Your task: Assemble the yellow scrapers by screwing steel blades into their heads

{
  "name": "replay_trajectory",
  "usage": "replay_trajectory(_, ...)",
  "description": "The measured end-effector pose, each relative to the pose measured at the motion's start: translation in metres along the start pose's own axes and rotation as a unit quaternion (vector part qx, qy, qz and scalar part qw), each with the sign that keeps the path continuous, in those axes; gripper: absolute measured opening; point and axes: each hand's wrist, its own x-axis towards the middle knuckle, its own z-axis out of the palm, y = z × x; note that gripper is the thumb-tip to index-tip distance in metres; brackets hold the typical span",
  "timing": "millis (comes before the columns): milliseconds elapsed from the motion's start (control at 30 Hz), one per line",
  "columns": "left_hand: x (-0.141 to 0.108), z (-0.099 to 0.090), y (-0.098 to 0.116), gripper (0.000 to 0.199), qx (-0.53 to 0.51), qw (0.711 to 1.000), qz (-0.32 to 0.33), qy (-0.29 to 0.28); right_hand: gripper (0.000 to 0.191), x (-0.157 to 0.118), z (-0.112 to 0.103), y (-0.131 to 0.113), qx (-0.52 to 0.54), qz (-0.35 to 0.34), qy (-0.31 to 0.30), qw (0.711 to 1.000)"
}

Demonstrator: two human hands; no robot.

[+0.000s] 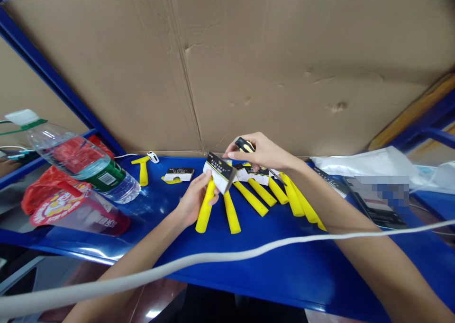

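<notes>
**Two tools gripped above a blue steel shelf**

The left hand is clenched around a yellow moulded tool handle, with a black-and-white printed card on its top end, just past the fingertips. The right hand, a little farther along and higher, pinches a small black-and-yellow screwdriver between fingers and thumb. Directly beneath that hand, a fan of yellow-handled tools lies on the shelf, some with white cards at their heads, the nearest just beside the left hand. To the left lie a yellow T-shaped scraper and a flat printed card, then a clear plastic water bottle and a red plastic bag. A white cable runs across in front of both forearms, and a creased cardboard sheet stands behind the shelf.
</notes>
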Motion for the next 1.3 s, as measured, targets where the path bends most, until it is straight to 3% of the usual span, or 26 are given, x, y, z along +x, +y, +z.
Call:
replay_trajectory(167, -0.004, -0.009, 0.006, 0.020, -0.106, 0.983, -0.110, -0.102, 0.050, -0.001, 0.008, -0.002, -0.002, -0.050, -0.041, 0.998)
replay_trajectory(367, -0.008, -0.013, -0.001, 0.034, -0.100, 0.955, -0.190, -0.205, 0.021, 0.003, 0.016, -0.003, -0.041, -0.085, -0.022, 0.995)
replay_trajectory(567, -0.007, -0.017, -0.006, 0.045, -0.080, 0.940, -0.219, -0.250, 0.023, 0.001, 0.015, -0.005, -0.077, -0.087, -0.057, 0.992)
replay_trajectory(667, -0.006, -0.012, -0.007, 0.052, -0.062, 0.946, -0.198, -0.249, 0.024, 0.001, 0.014, -0.008, -0.093, -0.099, -0.032, 0.990)
replay_trajectory(767, -0.005, -0.005, -0.009, 0.055, -0.035, 0.968, -0.151, -0.199, 0.021, 0.000, 0.007, -0.011, -0.104, -0.100, 0.010, 0.990)
replay_trajectory(900, -0.006, 0.003, -0.013, 0.045, 0.001, 0.986, -0.084, -0.142, 0.016, -0.001, -0.004, -0.008, -0.126, -0.093, 0.048, 0.987)
replay_trajectory(1033, -0.007, 0.004, -0.019, 0.042, 0.061, 0.994, 0.000, -0.095, 0.016, 0.000, -0.008, -0.006, -0.111, -0.101, 0.049, 0.987)
replay_trajectory(1167, -0.004, 0.000, -0.024, 0.057, 0.121, 0.986, 0.090, -0.065, 0.015, -0.003, -0.010, -0.009, -0.063, -0.030, 0.030, 0.997)
replay_trajectory(1300, -0.002, -0.004, -0.023, 0.046, 0.134, 0.983, 0.107, -0.072, 0.038, -0.008, -0.014, -0.014, -0.024, 0.004, 0.004, 1.000)
